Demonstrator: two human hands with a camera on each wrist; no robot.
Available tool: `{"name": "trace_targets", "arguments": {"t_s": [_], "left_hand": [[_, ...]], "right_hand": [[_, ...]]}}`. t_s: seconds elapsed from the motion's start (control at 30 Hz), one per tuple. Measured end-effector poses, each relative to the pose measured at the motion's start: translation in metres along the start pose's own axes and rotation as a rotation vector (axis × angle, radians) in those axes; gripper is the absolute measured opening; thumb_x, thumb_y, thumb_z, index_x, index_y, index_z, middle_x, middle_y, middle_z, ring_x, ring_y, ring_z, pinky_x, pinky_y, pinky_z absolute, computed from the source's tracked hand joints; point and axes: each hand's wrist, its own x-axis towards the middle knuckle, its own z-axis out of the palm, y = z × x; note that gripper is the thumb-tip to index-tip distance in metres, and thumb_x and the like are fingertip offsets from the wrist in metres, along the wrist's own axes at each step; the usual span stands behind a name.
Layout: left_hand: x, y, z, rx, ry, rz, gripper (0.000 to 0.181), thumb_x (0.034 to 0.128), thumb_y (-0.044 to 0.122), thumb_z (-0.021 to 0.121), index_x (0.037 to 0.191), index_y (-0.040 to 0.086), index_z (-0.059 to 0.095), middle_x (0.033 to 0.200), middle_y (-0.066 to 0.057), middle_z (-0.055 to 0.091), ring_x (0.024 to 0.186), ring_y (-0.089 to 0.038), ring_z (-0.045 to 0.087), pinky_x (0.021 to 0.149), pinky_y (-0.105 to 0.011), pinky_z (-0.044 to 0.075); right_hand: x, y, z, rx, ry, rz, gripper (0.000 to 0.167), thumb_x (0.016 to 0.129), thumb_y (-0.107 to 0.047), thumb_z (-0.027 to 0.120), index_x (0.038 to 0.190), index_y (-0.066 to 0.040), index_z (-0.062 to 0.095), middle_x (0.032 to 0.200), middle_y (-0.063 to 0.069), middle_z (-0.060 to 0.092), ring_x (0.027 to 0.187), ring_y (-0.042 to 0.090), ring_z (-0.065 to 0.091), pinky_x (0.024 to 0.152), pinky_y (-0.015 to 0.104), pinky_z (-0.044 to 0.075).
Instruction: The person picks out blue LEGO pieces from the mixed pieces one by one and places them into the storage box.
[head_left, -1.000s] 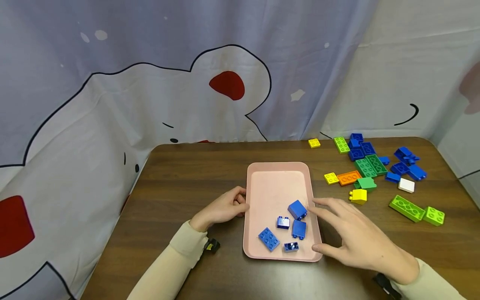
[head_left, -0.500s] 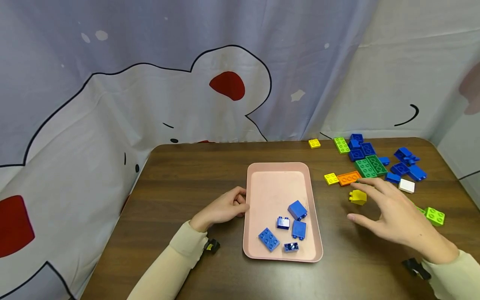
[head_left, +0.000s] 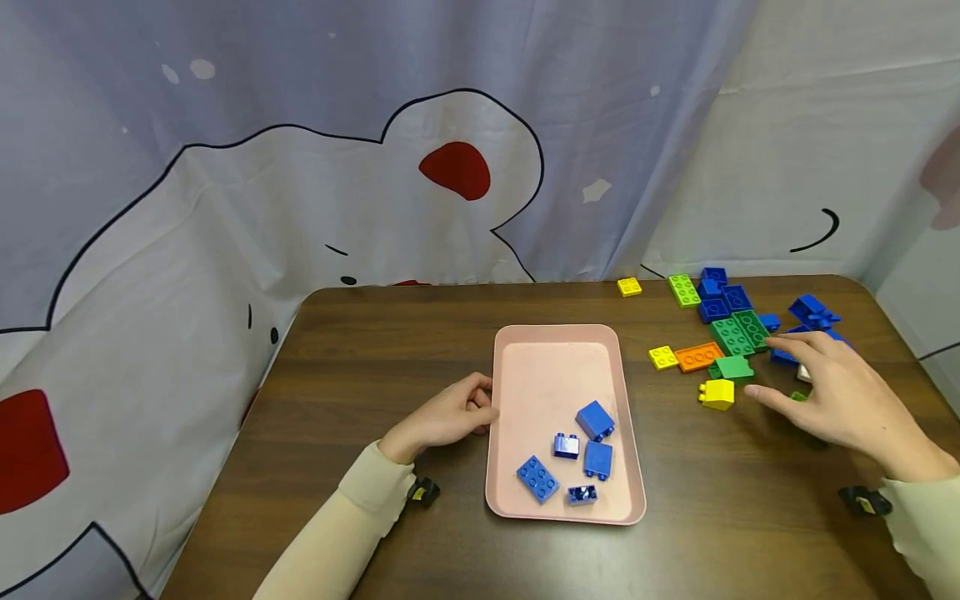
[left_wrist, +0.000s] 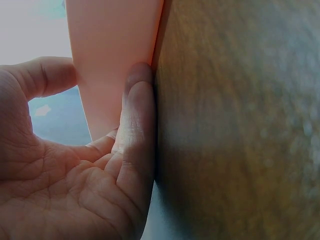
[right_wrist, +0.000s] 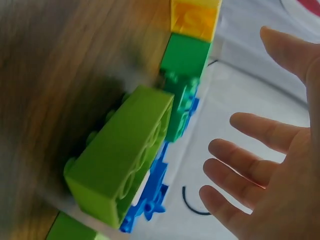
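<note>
My left hand [head_left: 442, 414] holds the left edge of a pink tray [head_left: 555, 367]. In the left wrist view its thumb [left_wrist: 52, 76] touches the rim, and its other fingers lie against the tray's outer wall. Several blue bricks [head_left: 595, 420] lie in the tray's near half. To the right, my right hand [head_left: 851, 400] hovers over loose bricks with its fingers spread, holding nothing. A long lime-green brick [right_wrist: 117, 155] is below it in the right wrist view, mostly hidden by the hand in the head view. A yellow brick [head_left: 717, 394] lies left of the right thumb.
Beyond the right hand lie dark green bricks [head_left: 731, 336], more blue bricks [head_left: 813, 311] and a largely covered white brick. An orange plate [head_left: 698, 357] and a small yellow brick [head_left: 662, 357] lie right of the tray. A patterned curtain [head_left: 337, 200] hangs behind the wooden table [head_left: 390, 333].
My right hand has moved from the tray's right edge rightward to above the loose bricks, covering the lime-green ones. The left hand and tray stay in place.
</note>
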Motion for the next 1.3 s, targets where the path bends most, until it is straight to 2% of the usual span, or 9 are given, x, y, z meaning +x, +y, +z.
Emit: {"name": "trace_targets", "arguments": {"t_s": [0.3, 0.4, 0.7, 0.93, 1.07, 1.3], "left_hand": [[-0.001, 0.001, -0.001, 0.003, -0.003, -0.003, 0.048, 0.0965, 0.018, 0.064, 0.138, -0.002, 0.051, 0.096, -0.011, 0.064, 0.08, -0.014, 0.065, 0.079, -0.032, 0.061], [0.0, 0.001, 0.0, -0.004, -0.005, -0.002, 0.048, 0.0966, 0.017, 0.064, 0.138, -0.003, 0.05, 0.095, -0.011, 0.064, 0.08, -0.014, 0.065, 0.079, -0.032, 0.062], [0.0, 0.003, 0.002, -0.016, -0.004, -0.007, 0.047, 0.0972, 0.016, 0.062, 0.139, -0.002, 0.05, 0.095, -0.01, 0.064, 0.081, -0.014, 0.065, 0.079, -0.032, 0.062], [-0.001, 0.004, 0.002, -0.015, -0.004, -0.003, 0.046, 0.0972, 0.016, 0.062, 0.138, -0.002, 0.051, 0.095, -0.01, 0.065, 0.081, -0.013, 0.065, 0.08, -0.032, 0.061], [-0.001, 0.003, 0.001, -0.008, -0.005, -0.003, 0.047, 0.0974, 0.017, 0.063, 0.138, -0.002, 0.05, 0.096, -0.01, 0.064, 0.081, -0.014, 0.065, 0.08, -0.032, 0.062], [-0.001, 0.002, 0.0, -0.008, -0.005, 0.002, 0.047, 0.0975, 0.017, 0.063, 0.138, -0.003, 0.05, 0.096, -0.011, 0.064, 0.081, -0.014, 0.065, 0.08, -0.032, 0.061]], "right_hand": [[0.013, 0.023, 0.008, -0.067, -0.089, 0.107, 0.078, 0.092, -0.052, 0.072, 0.138, 0.009, 0.056, 0.138, 0.041, 0.047, 0.12, 0.063, 0.045, 0.098, 0.079, 0.036], [0.014, 0.027, 0.011, -0.071, -0.101, 0.128, 0.077, 0.093, -0.051, 0.072, 0.137, 0.009, 0.056, 0.138, 0.041, 0.048, 0.12, 0.064, 0.045, 0.099, 0.08, 0.035], [0.015, 0.029, 0.02, -0.107, -0.089, 0.165, 0.061, 0.09, -0.029, 0.076, 0.132, 0.012, 0.058, 0.134, 0.04, 0.048, 0.117, 0.064, 0.047, 0.097, 0.079, 0.038], [0.013, 0.031, 0.024, -0.126, -0.085, 0.158, 0.051, 0.088, -0.016, 0.075, 0.128, 0.013, 0.061, 0.125, 0.04, 0.053, 0.112, 0.059, 0.052, 0.089, 0.075, 0.044], [0.012, 0.031, 0.025, -0.111, -0.083, 0.145, 0.041, 0.086, -0.011, 0.076, 0.12, 0.011, 0.065, 0.118, 0.037, 0.06, 0.107, 0.056, 0.056, 0.087, 0.074, 0.045], [0.014, 0.027, 0.024, -0.087, -0.123, 0.165, 0.033, 0.085, -0.011, 0.077, 0.111, 0.008, 0.069, 0.101, 0.028, 0.069, 0.087, 0.045, 0.064, 0.074, 0.064, 0.049]]}}
